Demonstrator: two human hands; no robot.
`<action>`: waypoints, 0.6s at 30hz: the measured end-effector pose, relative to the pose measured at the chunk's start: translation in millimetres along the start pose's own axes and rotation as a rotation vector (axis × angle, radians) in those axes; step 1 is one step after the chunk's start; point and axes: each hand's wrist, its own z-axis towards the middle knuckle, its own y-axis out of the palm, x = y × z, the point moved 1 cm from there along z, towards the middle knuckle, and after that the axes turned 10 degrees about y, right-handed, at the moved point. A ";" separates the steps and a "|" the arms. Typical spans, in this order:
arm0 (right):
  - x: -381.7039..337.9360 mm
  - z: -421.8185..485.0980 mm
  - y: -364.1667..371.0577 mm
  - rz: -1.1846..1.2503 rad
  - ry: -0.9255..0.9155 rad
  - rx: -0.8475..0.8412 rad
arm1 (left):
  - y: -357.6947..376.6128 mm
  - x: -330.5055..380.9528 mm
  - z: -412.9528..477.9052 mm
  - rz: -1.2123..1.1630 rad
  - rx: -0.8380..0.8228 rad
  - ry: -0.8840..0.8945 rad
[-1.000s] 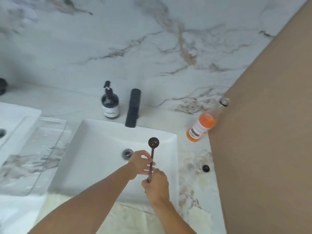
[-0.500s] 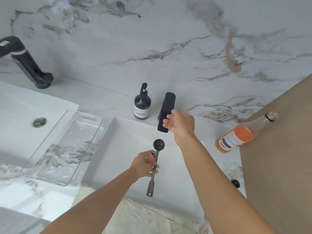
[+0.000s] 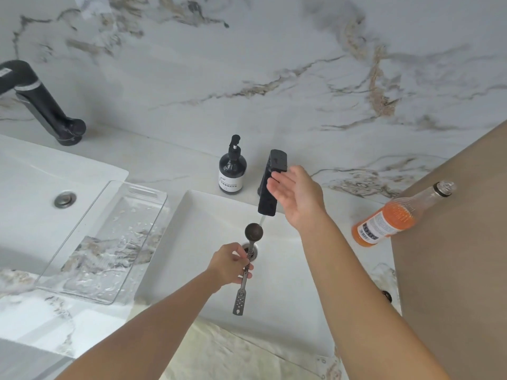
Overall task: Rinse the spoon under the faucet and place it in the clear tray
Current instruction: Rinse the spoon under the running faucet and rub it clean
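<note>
My left hand (image 3: 230,266) grips the middle of a dark metal spoon (image 3: 253,232) over the white sink basin (image 3: 192,229). Its round bowl sits just below the spout of the black faucet (image 3: 270,187), and its perforated handle end points toward me. A thin stream of water runs from the spout onto the bowl's right edge. My right hand (image 3: 297,197) rests flat against the faucet's right side, fingers spread, touching its lever top. The clear tray (image 3: 109,237) lies on the counter left of the basin, wet inside.
A black soap pump bottle (image 3: 232,171) stands left of the faucet. An orange drink bottle (image 3: 392,220) leans at the right beside a brown panel (image 3: 452,270). A second basin (image 3: 33,187) and black faucet (image 3: 41,105) sit at the far left. The drain (image 3: 253,249) lies under the spoon.
My right hand let go of the spoon handle and reached up to the faucet; water now runs. The left hand keeps the spoon, its bowl now under the spout.
</note>
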 end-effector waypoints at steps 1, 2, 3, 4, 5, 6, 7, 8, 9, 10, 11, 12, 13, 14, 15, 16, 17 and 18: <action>7.1 4.5 -8.3 -0.017 -0.025 0.060 | 0.7 0.6 0.3 -0.005 -0.004 0.004; 15.7 9.6 -18.6 -0.056 -0.051 0.152 | 1.5 2.1 0.2 -0.011 -0.006 0.009; 25.8 15.0 -31.1 -0.128 -0.061 0.258 | 2.3 3.5 0.3 -0.017 -0.008 0.018; 37.9 21.4 -44.8 -0.227 -0.039 0.341 | 3.2 5.2 0.5 -0.021 -0.011 0.027; 51.8 26.4 -57.5 -0.329 0.018 0.356 | 3.8 6.2 0.6 -0.020 -0.014 0.035; 66.8 29.5 -67.6 -0.419 0.108 0.282 | 4.2 7.3 0.1 -0.015 -0.021 0.041; 81.1 31.1 -74.6 -0.485 0.207 0.158 | 4.4 7.6 0.1 -0.012 -0.031 0.049; 93.0 32.2 -78.8 -0.521 0.284 0.025 | 4.3 8.2 -0.6 -0.012 -0.047 0.055; 100.5 31.6 -80.6 -0.528 0.320 -0.070 | 3.9 8.3 -1.5 -0.016 -0.068 0.060; 103.9 32.0 -80.7 -0.515 0.314 -0.110 | 3.3 9.2 -3.2 -0.026 -0.088 0.061; 104.5 34.2 -79.9 -0.524 0.280 -0.088 | 2.3 9.7 -4.3 -0.043 -0.104 0.055; 104.8 38.2 -79.0 -0.533 0.235 -0.034 | 1.2 11.1 -5.6 -0.064 -0.117 0.040; 103.5 40.2 -76.9 -0.564 0.185 0.041 | 0.3 12.9 -6.4 -0.089 -0.124 0.021; 102.4 42.2 -74.0 -0.598 0.138 0.102 | 0.9 16.1 -6.2 -0.108 -0.130 -0.003; 101.1 42.6 -70.6 -0.653 0.094 0.150 | 2.8 21.3 -4.4 -0.122 -0.132 -0.026; 99.7 42.9 -67.0 -0.719 0.041 0.191 | 5.9 27.7 -1.3 -0.124 -0.130 -0.046; 98.0 42.1 -63.4 -0.783 -0.004 0.231 | 9.9 33.9 3.1 -0.131 -0.115 -0.062; 96.7 42.2 -60.9 -0.818 -0.029 0.242 | 14.0 41.4 7.2 -0.133 -0.089 -0.066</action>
